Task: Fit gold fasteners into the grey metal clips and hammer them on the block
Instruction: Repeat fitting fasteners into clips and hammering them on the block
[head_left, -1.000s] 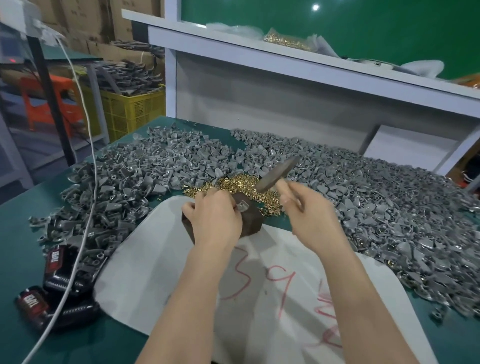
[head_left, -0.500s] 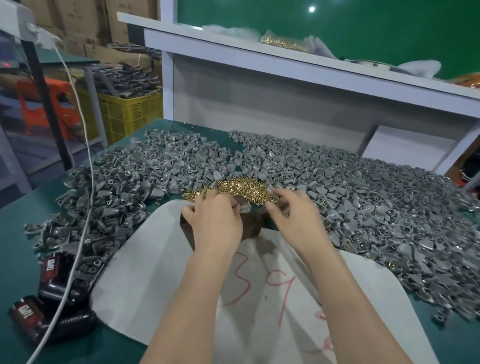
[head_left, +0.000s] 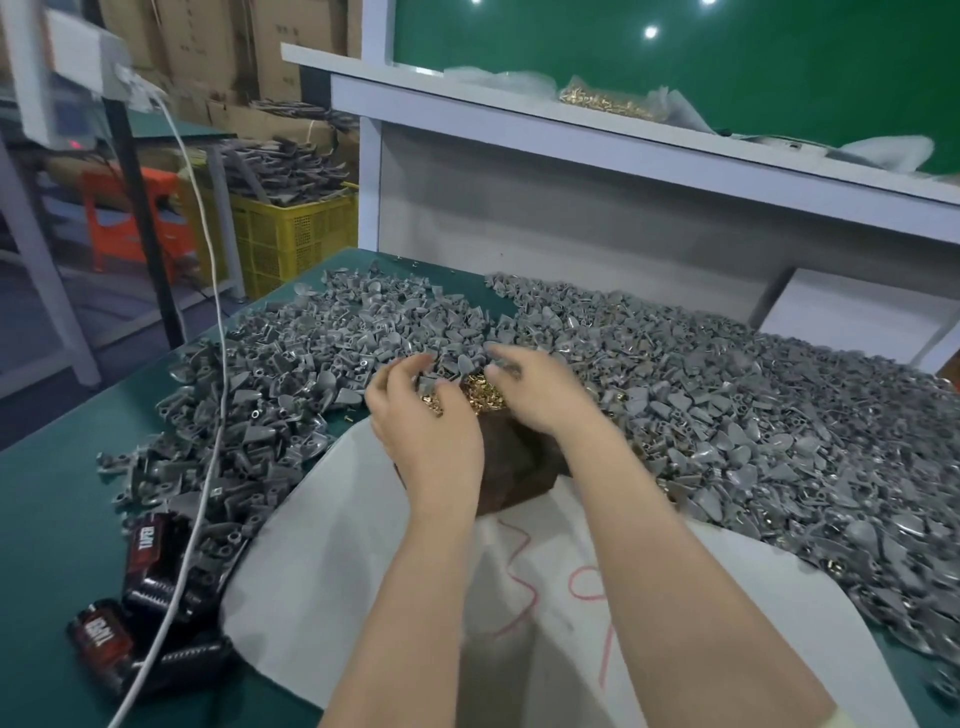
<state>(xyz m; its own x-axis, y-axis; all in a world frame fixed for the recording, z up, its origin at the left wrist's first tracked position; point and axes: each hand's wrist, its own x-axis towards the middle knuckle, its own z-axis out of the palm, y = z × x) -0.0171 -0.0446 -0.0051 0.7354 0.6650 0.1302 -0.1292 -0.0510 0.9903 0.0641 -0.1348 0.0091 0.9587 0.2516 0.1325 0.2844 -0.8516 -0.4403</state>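
I'm holding both hands out over the brown block (head_left: 519, 470), which is sitting on the white sheet (head_left: 353, 561) w/ red scribbles, mid-desk. L hand (head_left: 428, 441) is hanging over the near-left edge of the gold fasteners (head_left: 485, 397), fingers curling down claw-like onto them. Can't tell if they're gripping anything. R hand (head_left: 543, 397) is covering the right side of the gold heap, fingers bending loosely fwd to where the clips begin. It's blurred, so can't tell if it's pinching anything or just loose.

Fasteners are lying in a small heap just behind the block, touching its far edge. Grey metal clips (head_left: 727, 415) are hemming them in, spreading over the green desk (head_left: 47, 519) to the left, back & right.

White cable (head_left: 210, 364) is running down across the left-hand clips and past two black-and-red packs (head_left: 148, 540) lying at the sheet's left edge. A clear bag of gold pieces (head_left: 602, 101) is sitting up on the white shelf (head_left: 623, 150) behind. Yellow crate (head_left: 296, 234) is standing beyond the desk's left end, w/ grey parts piling out of it.
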